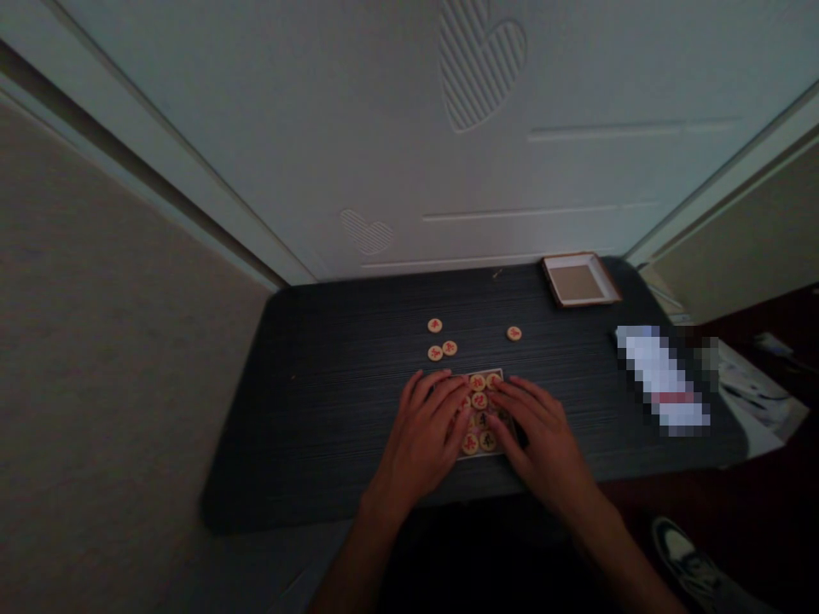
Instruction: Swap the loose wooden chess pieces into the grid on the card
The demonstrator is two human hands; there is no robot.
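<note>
A shallow box [502,373] filled with round wooden Chinese chess pieces [479,400] lies near the front edge of the dark table. The pieces carry red or black characters. From the left, my left hand [427,431] rests over the box, its fingers outstretched and its fingertips on the pieces. My right hand [543,426] reaches in from the opposite side, fingers spread, with fingertips touching pieces on that side. Both hands cover parts of the box. Beyond it, several loose red-lettered pieces lie on the table, among them one chess piece [435,326] and another piece [514,333] farther right.
An open, shallow box lid or tray [614,294] sits at the table's back right corner. A blurred-out pale object [662,379] lies on the right. The dark table [307,384] stands against a white door [287,128] with heart patterns. A shoe [682,550] shows at lower right.
</note>
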